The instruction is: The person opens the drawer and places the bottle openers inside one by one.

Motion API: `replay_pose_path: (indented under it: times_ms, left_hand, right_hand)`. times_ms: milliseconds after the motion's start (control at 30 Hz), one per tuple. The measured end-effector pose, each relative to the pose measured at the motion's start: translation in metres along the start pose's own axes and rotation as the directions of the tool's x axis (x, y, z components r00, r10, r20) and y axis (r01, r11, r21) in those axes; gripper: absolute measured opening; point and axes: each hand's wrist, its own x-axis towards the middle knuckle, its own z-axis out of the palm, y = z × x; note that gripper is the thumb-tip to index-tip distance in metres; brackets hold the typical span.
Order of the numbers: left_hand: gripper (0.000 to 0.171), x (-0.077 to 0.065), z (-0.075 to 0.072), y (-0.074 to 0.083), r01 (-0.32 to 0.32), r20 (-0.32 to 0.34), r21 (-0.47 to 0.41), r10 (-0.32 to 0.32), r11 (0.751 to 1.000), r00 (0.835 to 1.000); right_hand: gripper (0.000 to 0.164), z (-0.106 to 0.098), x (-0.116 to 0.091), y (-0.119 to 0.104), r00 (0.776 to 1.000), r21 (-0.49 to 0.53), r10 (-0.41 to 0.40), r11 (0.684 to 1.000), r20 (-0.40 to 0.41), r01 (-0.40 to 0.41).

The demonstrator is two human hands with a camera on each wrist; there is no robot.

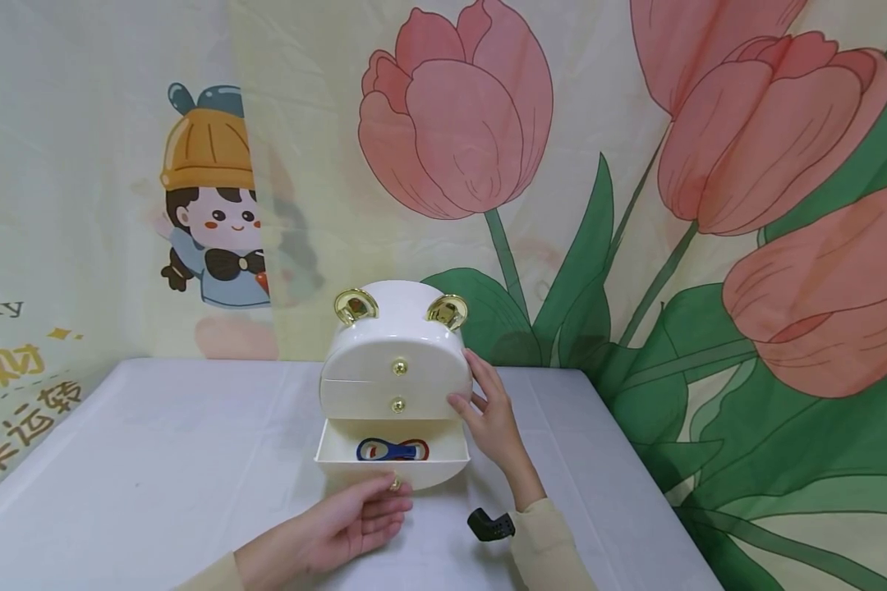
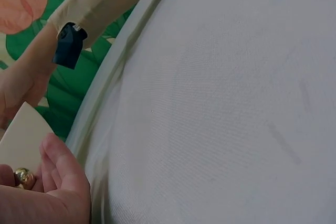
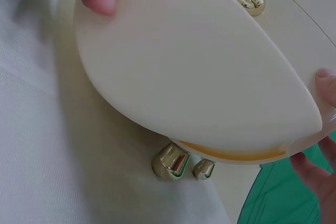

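A white mini drawer cabinet (image 1: pixel 397 353) with round gold ears and gold knobs stands on the table. Its bottom drawer (image 1: pixel 333 447) is pulled out; the two drawers above are closed. Inside lies a small flat blue item with red and white parts (image 1: pixel 392 450). My left hand (image 1: pixel 355 521) is at the front of the drawer, thumb and fingers pinching its gold knob (image 2: pixel 24 178). My right hand (image 1: pixel 495 419) holds the cabinet's right side, thumb on the front face and fingers along the side. Gold feet (image 3: pixel 170 162) show under the cabinet in the right wrist view.
A white cloth covers the table (image 1: pixel 192 443). Behind it hangs a backdrop with large pink tulips (image 1: pixel 466 123) and a cartoon figure (image 1: pixel 218 205). A black wrist device (image 1: pixel 490 525) sits at the right sleeve.
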Motion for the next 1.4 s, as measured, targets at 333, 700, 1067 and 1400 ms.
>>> replay_pose_path:
  times_ms: [333,700,1067,1400]
  left_hand:
    - [0.046,0.009,-0.002,0.006,0.000,-0.018,-0.007,0.000,1.000,1.000]
    - [0.044,0.015,-0.003,0.008,-0.013,-0.019,-0.016,0.012,1.000,1.000]
    - [0.045,0.023,-0.008,0.012,-0.044,-0.021,-0.019,0.043,0.999,0.999]
    - [0.045,0.029,-0.009,0.014,-0.053,-0.028,-0.017,0.053,0.998,0.998]
  right_hand:
    - [0.076,0.001,0.000,0.001,1.000,0.007,-0.002,1.000,-0.013,0.002]
    - [0.075,0.000,0.001,0.000,1.000,-0.001,0.010,1.000,-0.006,-0.010]
    - [0.075,0.001,0.000,-0.001,1.000,-0.004,0.013,1.000,-0.013,-0.013]
    - [0.075,0.001,-0.001,-0.002,1.000,-0.001,0.013,1.000,-0.018,-0.013]
